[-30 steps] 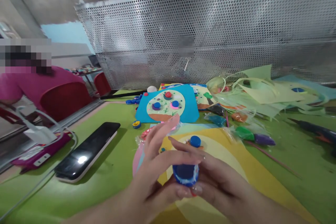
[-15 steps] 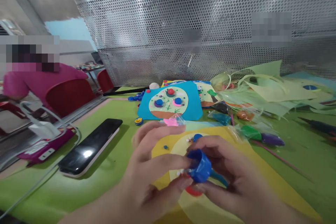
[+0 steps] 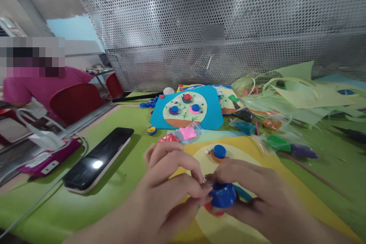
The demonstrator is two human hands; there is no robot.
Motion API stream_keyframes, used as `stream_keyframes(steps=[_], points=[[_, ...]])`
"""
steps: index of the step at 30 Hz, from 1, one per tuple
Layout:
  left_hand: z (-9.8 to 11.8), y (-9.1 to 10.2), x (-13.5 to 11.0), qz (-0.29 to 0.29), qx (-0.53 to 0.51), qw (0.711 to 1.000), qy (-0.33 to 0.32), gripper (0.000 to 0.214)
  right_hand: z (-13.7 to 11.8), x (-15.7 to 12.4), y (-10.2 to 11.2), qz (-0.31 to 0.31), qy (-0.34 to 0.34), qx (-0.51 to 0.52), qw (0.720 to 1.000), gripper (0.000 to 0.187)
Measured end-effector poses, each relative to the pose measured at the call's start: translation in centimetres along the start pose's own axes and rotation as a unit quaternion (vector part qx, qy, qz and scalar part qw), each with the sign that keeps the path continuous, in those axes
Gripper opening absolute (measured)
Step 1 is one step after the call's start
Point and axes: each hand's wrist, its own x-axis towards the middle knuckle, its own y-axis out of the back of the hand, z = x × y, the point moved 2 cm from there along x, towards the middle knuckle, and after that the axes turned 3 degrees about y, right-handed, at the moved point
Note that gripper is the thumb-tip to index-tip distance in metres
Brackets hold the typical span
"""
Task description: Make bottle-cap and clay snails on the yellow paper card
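My right hand (image 3: 254, 187) grips a blue bottle cap (image 3: 224, 196) between thumb and fingers, above a yellow sheet (image 3: 288, 183). The fingertips of my left hand (image 3: 177, 183) are pinched together at the cap's left edge; whatever they hold is hidden. Under the cap a red piece (image 3: 215, 212) shows in part, and a teal strip (image 3: 242, 193) runs beneath my right fingers. Just beyond my hands, another blue cap (image 3: 219, 151) sits on the sheet with orange-brown clay around its base.
Left of my hands lie a phone (image 3: 100, 160) and a purple power strip (image 3: 54, 162). A blue card (image 3: 214, 108) with capped clay figures lies ahead, near pink clay (image 3: 188, 133). Bagged clay (image 3: 303, 151) and paper scraps (image 3: 300, 91) cover the right. A person (image 3: 42, 87) sits far left.
The blue cap has tilted and moved slightly down and right. My left fingers have drawn together at its edge, where the index finger was reaching into the cap's opening before.
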Motion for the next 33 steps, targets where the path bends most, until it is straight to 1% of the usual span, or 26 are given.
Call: stream_keyframes(steps=[3, 5, 6, 8, 10, 11, 13, 15, 16, 18, 20, 21, 24, 27, 29, 30, 33], points=[[0.2, 0.0, 0.2, 0.032, 0.058, 0.997, -0.033, 0.019, 0.1, -0.1, -0.2, -0.002, 0.024, -0.031, 0.999, 0.01], [0.3, -0.1, 0.4, 0.034, 0.067, 0.996, -0.051, 0.02, 0.1, 0.1, -0.3, -0.009, 0.049, -0.033, 0.998, 0.011], [0.3, -0.1, 0.5, 0.033, 0.055, 0.997, -0.05, 0.021, 0.0, 0.1, -0.3, -0.008, 0.061, -0.03, 0.998, 0.011], [0.2, -0.1, 0.6, 0.034, 0.012, 0.999, -0.027, 0.021, 0.0, 0.3, -0.3, 0.002, 0.082, -0.024, 0.996, 0.013], [0.1, 0.1, 0.6, 0.031, -0.032, 0.999, -0.01, 0.02, -0.1, 0.3, -0.2, 0.009, 0.092, -0.006, 0.996, 0.013], [0.0, 0.2, 0.6, 0.015, -0.05, 0.999, -0.007, 0.019, -0.2, 0.3, -0.2, 0.01, 0.088, 0.008, 0.996, 0.011], [-0.1, 0.4, 0.4, -0.037, -0.076, 0.996, 0.004, 0.016, -0.3, 0.3, 0.0, 0.009, 0.072, 0.034, 0.997, 0.007], [-0.3, 0.5, 0.2, -0.086, -0.095, 0.992, 0.012, 0.009, -0.5, 0.3, 0.2, 0.007, 0.056, 0.044, 0.997, 0.01], [-0.4, 0.6, 0.2, -0.098, -0.102, 0.99, 0.012, 0.008, -0.6, 0.3, 0.2, 0.003, 0.056, 0.044, 0.997, 0.013], [-0.5, 0.7, 0.1, -0.097, -0.117, 0.988, 0.007, 0.007, -0.9, 0.2, 0.4, -0.014, 0.074, 0.036, 0.996, 0.013], [-0.5, 0.7, 0.2, -0.084, -0.134, 0.987, 0.006, 0.007, -1.1, 0.2, 0.5, -0.038, 0.092, 0.007, 0.995, 0.007], [-0.5, 0.7, 0.2, -0.081, -0.142, 0.986, 0.01, 0.009, -1.3, 0.2, 0.5, -0.048, 0.1, -0.016, 0.994, 0.007], [-0.4, 0.5, 0.3, -0.084, -0.149, 0.985, 0.018, 0.013, -1.6, 0.1, 0.7, -0.051, 0.113, -0.115, 0.986, 0.028], [-0.5, 0.3, 0.4, -0.099, -0.11, 0.988, 0.032, 0.014, -2.1, 0.2, 0.9, -0.014, 0.159, -0.205, 0.966, 0.04], [-0.5, 0.3, 0.3, -0.107, -0.083, 0.99, 0.033, 0.015, -2.3, 0.1, 0.9, -0.002, 0.195, -0.238, 0.951, 0.044], [-0.5, 0.3, 0.3, -0.114, -0.073, 0.99, 0.03, 0.015, -2.3, 0.1, 0.9, -0.006, 0.208, -0.249, 0.946, 0.044], [-0.3, 0.4, 0.1, -0.142, -0.058, 0.988, 0.016, 0.013, -2.2, -0.2, 0.6, -0.039, 0.249, -0.266, 0.931, 0.041]])
